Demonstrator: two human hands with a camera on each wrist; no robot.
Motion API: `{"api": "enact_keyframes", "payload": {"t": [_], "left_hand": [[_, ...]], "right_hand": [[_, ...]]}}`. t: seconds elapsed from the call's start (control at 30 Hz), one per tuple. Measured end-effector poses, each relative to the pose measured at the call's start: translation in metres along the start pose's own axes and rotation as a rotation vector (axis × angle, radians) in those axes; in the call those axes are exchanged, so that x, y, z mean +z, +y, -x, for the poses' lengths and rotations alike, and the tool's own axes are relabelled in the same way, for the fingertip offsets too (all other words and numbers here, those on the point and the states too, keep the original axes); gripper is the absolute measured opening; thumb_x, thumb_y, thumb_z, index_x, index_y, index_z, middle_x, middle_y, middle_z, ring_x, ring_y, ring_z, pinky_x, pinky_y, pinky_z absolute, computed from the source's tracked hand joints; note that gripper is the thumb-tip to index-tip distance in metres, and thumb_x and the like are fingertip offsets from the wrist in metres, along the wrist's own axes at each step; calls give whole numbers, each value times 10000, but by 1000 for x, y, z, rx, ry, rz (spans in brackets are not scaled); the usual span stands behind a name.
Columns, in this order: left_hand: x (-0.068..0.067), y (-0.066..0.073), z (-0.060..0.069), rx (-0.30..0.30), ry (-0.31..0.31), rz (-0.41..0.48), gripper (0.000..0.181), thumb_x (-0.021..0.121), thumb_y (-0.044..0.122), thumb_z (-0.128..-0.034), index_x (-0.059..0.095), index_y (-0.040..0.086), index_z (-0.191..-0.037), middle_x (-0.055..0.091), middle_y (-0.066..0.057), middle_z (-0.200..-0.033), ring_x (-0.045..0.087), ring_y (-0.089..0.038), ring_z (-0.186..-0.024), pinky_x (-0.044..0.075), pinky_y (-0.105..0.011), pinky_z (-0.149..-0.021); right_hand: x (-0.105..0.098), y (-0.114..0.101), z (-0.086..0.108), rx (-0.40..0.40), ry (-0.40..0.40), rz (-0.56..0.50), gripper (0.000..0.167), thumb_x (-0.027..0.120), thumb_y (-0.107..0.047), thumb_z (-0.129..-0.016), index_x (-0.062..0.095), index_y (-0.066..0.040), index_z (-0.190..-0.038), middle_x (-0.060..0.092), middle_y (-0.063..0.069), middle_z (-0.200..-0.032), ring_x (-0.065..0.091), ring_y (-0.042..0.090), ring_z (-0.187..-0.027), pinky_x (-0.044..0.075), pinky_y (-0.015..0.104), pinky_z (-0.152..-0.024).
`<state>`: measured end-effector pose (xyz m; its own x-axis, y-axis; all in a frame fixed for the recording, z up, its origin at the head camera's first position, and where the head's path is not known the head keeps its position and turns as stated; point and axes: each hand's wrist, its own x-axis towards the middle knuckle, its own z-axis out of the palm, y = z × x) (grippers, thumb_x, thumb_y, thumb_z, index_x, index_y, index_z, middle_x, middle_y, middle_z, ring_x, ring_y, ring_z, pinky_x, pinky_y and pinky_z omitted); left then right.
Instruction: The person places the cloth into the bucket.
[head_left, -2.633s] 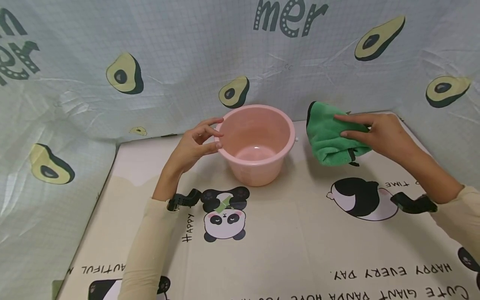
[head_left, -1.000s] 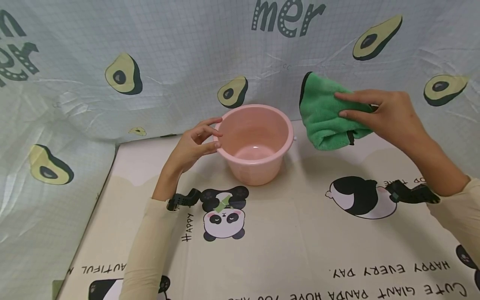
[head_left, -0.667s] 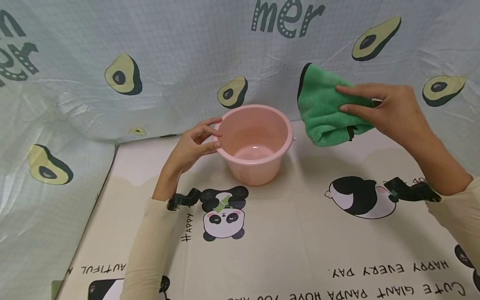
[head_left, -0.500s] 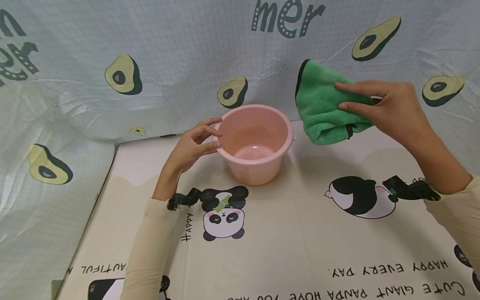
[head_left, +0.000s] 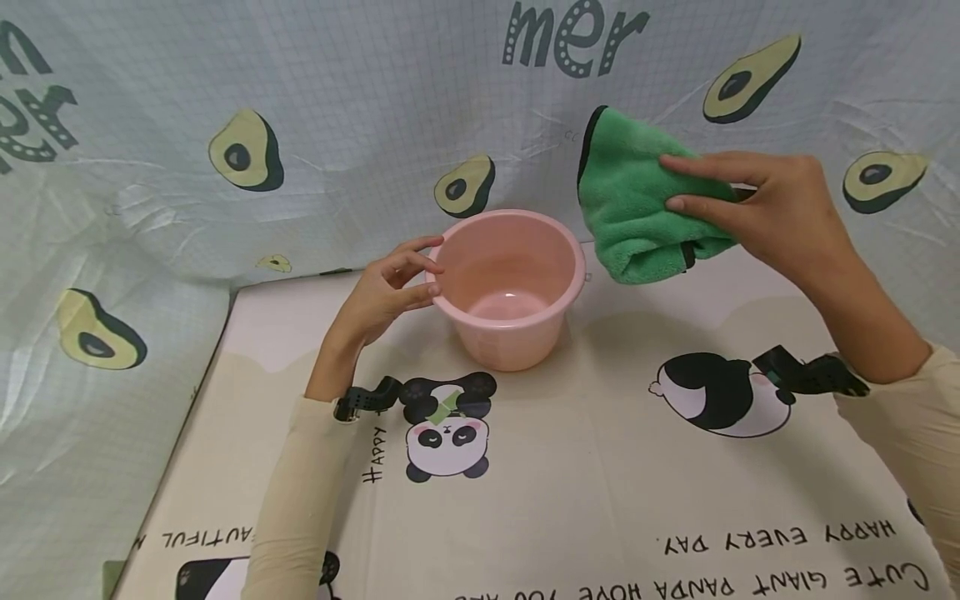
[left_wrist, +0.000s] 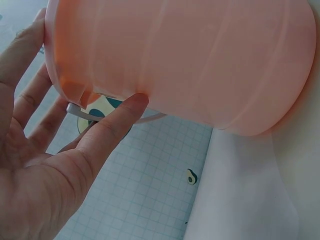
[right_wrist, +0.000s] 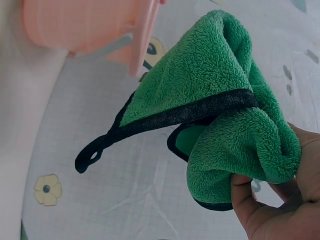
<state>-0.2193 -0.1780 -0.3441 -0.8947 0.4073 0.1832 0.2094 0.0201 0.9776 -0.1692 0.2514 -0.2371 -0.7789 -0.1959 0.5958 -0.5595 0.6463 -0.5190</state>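
Observation:
A pink plastic bucket [head_left: 517, 333] stands upright on the table, its inside bare in the head view. My left hand [head_left: 382, 292] holds it at the left rim, fingertips at the edge. In the left wrist view, the thumb [left_wrist: 117, 117] presses the bucket's outer wall near its pale handle. A folded green towel [head_left: 637, 200] with black edging hangs in the air, right of the bucket and higher than its rim. My right hand [head_left: 772, 208] pinches the towel's right side between thumb and fingers. A black hanging loop [right_wrist: 90, 155] dangles from the towel in the right wrist view.
The table bears a cream cover [head_left: 570, 500] printed with pandas and lettering. Close behind the bucket rises a pale curtain [head_left: 360, 125] with avocado prints, which also encloses the left and right sides. A black strap [head_left: 367, 400] sits on each wrist.
My right hand has lifted the towel off the table area and lately carried it a little left, toward the bucket. The left hand and the bucket stay in place.

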Motion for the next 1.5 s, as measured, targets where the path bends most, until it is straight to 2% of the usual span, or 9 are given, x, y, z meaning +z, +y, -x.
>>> {"api": "enact_keyframes", "payload": {"t": [0.1, 0.4, 0.7, 0.9, 1.0, 1.5], "left_hand": [[-1, 0, 0, 2, -1, 1, 297, 745, -7, -893, 629, -118, -1142, 433, -42, -1549, 395, -286, -1459, 591, -331, -900], [-2, -1, 0, 2, -3, 16, 203, 748, -5, -891, 692, -29, -1085, 428, -55, -1550, 391, -296, -1460, 591, -326, -901], [-3, -2, 1, 7, -1, 20, 275, 735, -27, -891, 635, -114, -1132, 429, -54, -1549, 404, -287, -1453, 596, -338, -889], [-2, 0, 1, 4, 1, 26, 249, 744, -16, -887, 664, -74, -1116, 427, -55, -1553, 403, -286, -1454, 596, -338, -891], [-1, 0, 1, 0, 2, 20, 265, 745, -13, -888, 651, -93, -1123, 431, -52, -1551, 412, -287, -1447, 598, -339, -887], [-2, 0, 3, -3, 15, 11, 303, 744, -2, -892, 623, -124, -1142, 428, -51, -1554, 405, -286, -1452, 596, -343, -890]], "right_hand": [[2, -2, -2, 0, 0, -2, 429, 824, -52, -843, 750, -220, -1230, 730, -63, -1193, 635, -95, -1040, 496, 39, -767], [6, -8, -7, 20, 4, -32, 419, 826, -54, -842, 753, -215, -1221, 720, -143, -1167, 644, -101, -1005, 499, 49, -733], [13, -18, -13, 2, 2, -64, 415, 817, -61, -853, 748, -217, -1231, 728, -83, -1196, 652, -60, -1026, 506, 56, -768], [18, -21, -17, -34, 6, -102, 411, 812, -32, -849, 751, -184, -1226, 734, -67, -1185, 661, -46, -1032, 516, 65, -771], [21, -23, -18, -42, 10, -122, 407, 813, -21, -843, 756, -172, -1217, 736, -64, -1179, 668, -34, -1031, 521, 72, -767], [32, -28, -20, -32, -16, -139, 404, 812, -60, -858, 753, -201, -1233, 733, -6, -1211, 659, -14, -1044, 516, 82, -754]]}}
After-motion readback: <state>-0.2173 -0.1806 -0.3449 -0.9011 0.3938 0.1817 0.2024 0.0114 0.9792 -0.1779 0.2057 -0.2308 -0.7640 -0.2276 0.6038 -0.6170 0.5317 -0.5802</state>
